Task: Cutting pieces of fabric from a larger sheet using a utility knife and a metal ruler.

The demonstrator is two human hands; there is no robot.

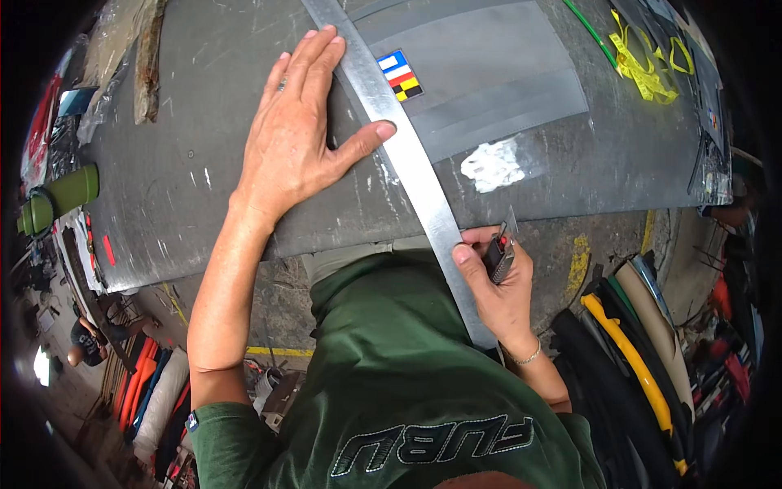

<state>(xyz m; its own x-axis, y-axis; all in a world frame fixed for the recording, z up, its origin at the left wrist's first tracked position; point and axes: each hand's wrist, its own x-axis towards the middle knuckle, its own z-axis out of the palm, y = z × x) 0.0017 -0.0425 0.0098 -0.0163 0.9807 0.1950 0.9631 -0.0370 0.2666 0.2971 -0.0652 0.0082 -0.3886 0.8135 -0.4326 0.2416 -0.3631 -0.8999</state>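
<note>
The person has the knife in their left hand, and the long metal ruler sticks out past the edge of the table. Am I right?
Not quite: the knife is in the right hand, not the left hand. The head view shows this. The long metal ruler does stick out past the edge of the table.

Bright, diffuse light covers the table (187, 204); the metal ruler (433, 208) gleams pale; fisheye curvature bows straight edges; detail softens toward the black, vignetted rim.
</note>
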